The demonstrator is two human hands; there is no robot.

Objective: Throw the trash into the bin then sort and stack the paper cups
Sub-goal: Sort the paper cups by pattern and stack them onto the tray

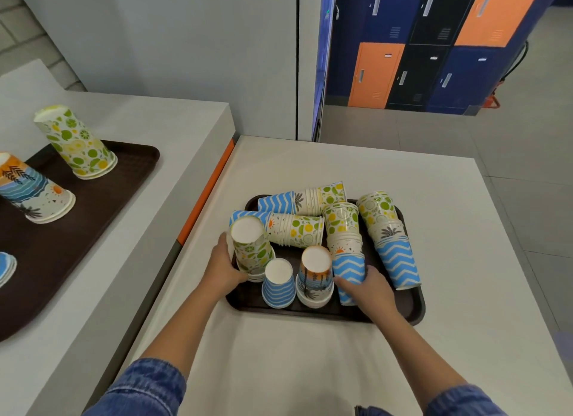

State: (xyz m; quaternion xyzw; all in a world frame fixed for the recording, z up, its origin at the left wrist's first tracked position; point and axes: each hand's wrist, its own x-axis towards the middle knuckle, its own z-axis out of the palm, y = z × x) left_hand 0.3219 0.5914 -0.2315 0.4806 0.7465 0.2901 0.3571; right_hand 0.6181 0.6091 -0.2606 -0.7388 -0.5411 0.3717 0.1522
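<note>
I read this as the sorting stage, roughly midway. No trash or bin shows anywhere in the frame, so I cannot tell whether that first part is done. On the dark tray (415,310) at lower centre, my left hand (221,268) is wrapped around the base of an upside-down lime-patterned stack (251,248), fingers curled against its side, and my right hand (372,287) is closed on the blue zigzag end of a mixed stack (345,245) lying just right of centre. Between the hands stand two sorted upside-down piles, a blue striped stack (279,284) and an orange sunset stack (314,274), touching each other. What is left looks like the bulk of the job: three more mixed stacks lie on their sides across the upper and right parts of the tray, each combining lime, palm and blue zigzag cups that need pulling apart. At the left of the frame, a second tray (136,164) on the higher counter already carries upside-down stacks sorted by pattern, a lime one, a sunset one and part of a blue one at the edge.
</note>
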